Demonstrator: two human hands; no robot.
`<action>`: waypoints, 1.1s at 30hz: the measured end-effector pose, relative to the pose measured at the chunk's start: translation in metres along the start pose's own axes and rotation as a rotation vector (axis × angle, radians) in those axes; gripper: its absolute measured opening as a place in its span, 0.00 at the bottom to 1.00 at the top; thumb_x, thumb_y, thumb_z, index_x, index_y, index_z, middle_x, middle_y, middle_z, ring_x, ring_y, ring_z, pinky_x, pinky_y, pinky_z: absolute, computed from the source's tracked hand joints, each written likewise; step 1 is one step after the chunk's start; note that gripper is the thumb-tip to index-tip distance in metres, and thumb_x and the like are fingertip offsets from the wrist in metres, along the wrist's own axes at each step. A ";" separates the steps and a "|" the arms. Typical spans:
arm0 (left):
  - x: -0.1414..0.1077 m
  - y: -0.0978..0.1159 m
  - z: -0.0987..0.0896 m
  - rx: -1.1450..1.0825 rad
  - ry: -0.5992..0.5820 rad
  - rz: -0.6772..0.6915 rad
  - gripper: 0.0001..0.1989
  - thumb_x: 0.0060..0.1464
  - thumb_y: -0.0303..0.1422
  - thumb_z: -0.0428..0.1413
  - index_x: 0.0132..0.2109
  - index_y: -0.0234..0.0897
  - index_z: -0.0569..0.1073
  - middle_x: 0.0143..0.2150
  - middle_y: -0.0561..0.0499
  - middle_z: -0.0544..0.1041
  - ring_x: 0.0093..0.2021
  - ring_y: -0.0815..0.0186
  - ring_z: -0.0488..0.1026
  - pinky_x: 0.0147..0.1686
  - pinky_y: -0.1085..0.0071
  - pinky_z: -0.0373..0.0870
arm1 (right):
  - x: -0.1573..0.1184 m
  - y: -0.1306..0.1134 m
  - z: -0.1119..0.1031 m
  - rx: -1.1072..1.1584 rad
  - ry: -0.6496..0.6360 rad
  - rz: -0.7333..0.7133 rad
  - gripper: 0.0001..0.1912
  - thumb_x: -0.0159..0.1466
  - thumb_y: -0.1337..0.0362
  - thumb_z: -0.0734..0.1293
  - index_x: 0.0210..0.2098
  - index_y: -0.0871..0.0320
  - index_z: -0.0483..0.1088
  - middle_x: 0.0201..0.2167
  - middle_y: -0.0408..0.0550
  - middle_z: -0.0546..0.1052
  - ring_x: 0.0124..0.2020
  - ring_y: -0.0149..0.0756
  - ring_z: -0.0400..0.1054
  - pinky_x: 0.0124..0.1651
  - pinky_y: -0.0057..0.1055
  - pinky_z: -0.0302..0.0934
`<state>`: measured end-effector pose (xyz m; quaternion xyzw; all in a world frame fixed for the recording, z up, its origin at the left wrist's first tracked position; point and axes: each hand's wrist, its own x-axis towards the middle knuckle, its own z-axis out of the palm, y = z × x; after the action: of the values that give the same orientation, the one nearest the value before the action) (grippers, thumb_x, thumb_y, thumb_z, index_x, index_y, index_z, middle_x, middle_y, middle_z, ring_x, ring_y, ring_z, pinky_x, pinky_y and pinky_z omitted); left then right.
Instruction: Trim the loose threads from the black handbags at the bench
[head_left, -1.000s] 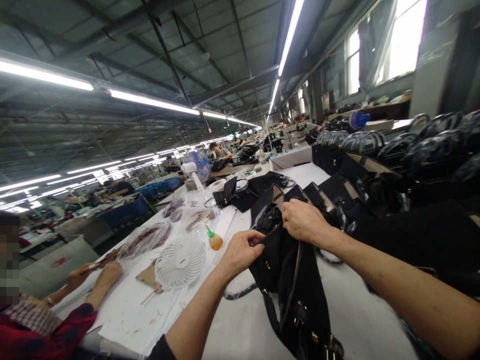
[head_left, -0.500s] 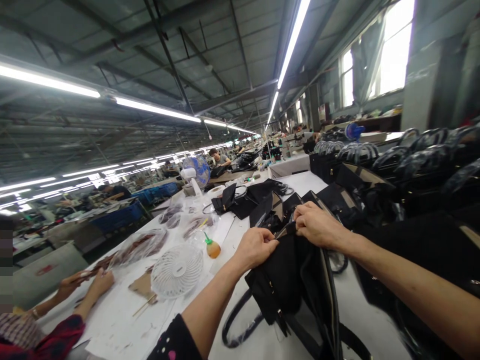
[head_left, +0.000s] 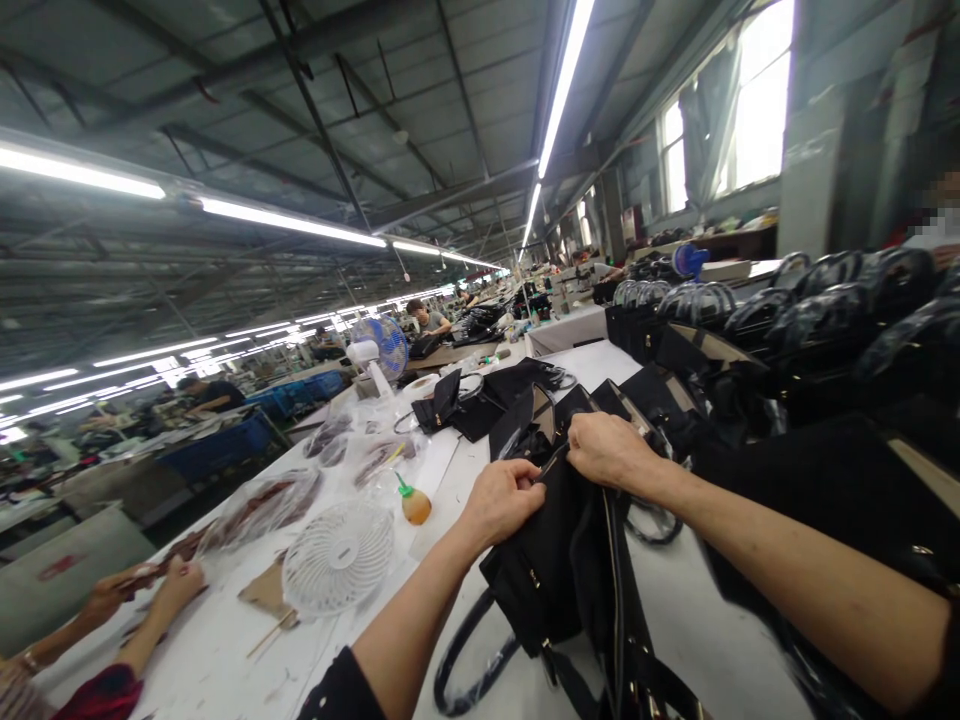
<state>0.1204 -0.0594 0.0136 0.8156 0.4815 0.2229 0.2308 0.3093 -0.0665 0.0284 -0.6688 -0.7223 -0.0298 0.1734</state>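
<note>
A black handbag with small gold-coloured zip pulls lies tilted on the white table before me. My left hand pinches the bag's upper edge on the left. Close beside it, my right hand has its fingers closed on the same edge, farther right. A narrow gap separates the two hands. One looped bag handle, wrapped in clear film, rests on the table at the bag's lower left. My fingers hide part of the edge they grip.
More black bags crowd the right side, handles up. Left of me are a white fan grille, a green-tipped bottle and plastic-wrapped brown pieces. A co-worker's hands hold brown strips at far left. A blue fan stands farther back.
The view has shifted slightly to the right. Both hands keep their grip on the bag's edge, and the light lining seen between them is now less visible.
</note>
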 end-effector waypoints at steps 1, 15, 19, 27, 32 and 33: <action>0.001 -0.001 0.001 -0.006 -0.010 -0.003 0.11 0.46 0.34 0.52 0.33 0.35 0.77 0.22 0.55 0.70 0.22 0.72 0.63 0.21 0.76 0.54 | 0.001 -0.001 0.000 -0.005 -0.015 0.006 0.11 0.54 0.65 0.61 0.31 0.59 0.75 0.32 0.57 0.78 0.36 0.47 0.72 0.34 0.33 0.61; 0.027 0.006 0.009 -0.153 -0.057 -0.015 0.08 0.40 0.29 0.54 0.33 0.35 0.70 0.29 0.52 0.75 0.29 0.68 0.70 0.25 0.76 0.63 | 0.006 -0.008 -0.003 -0.020 -0.030 0.031 0.12 0.55 0.63 0.62 0.32 0.61 0.76 0.34 0.59 0.78 0.38 0.49 0.72 0.37 0.35 0.62; 0.041 0.012 0.016 0.024 0.048 -0.012 0.07 0.44 0.33 0.53 0.31 0.35 0.73 0.25 0.53 0.73 0.25 0.69 0.68 0.24 0.75 0.59 | 0.003 -0.003 -0.001 0.025 -0.018 -0.023 0.09 0.55 0.63 0.63 0.29 0.59 0.74 0.31 0.55 0.77 0.35 0.46 0.72 0.33 0.32 0.59; 0.032 0.017 0.020 0.057 0.112 0.019 0.10 0.43 0.33 0.53 0.32 0.38 0.77 0.27 0.53 0.76 0.28 0.67 0.70 0.25 0.75 0.59 | -0.009 0.022 0.005 0.241 0.103 -0.202 0.04 0.52 0.69 0.64 0.21 0.59 0.66 0.30 0.45 0.73 0.31 0.31 0.68 0.32 0.25 0.53; 0.034 0.013 0.023 0.011 0.077 0.058 0.15 0.45 0.35 0.53 0.40 0.43 0.79 0.34 0.54 0.79 0.36 0.64 0.73 0.31 0.74 0.64 | -0.007 0.020 0.005 0.189 0.096 -0.111 0.05 0.53 0.69 0.62 0.23 0.57 0.69 0.29 0.45 0.74 0.32 0.33 0.68 0.33 0.27 0.51; 0.035 0.012 0.024 0.003 0.068 0.059 0.15 0.45 0.35 0.53 0.41 0.44 0.79 0.34 0.54 0.79 0.36 0.64 0.73 0.31 0.74 0.65 | -0.007 0.019 0.004 0.165 0.093 -0.095 0.05 0.53 0.69 0.62 0.24 0.57 0.70 0.29 0.46 0.75 0.32 0.34 0.68 0.32 0.27 0.51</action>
<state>0.1579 -0.0372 0.0068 0.8217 0.4651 0.2565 0.2064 0.3269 -0.0698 0.0192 -0.6152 -0.7443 -0.0092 0.2596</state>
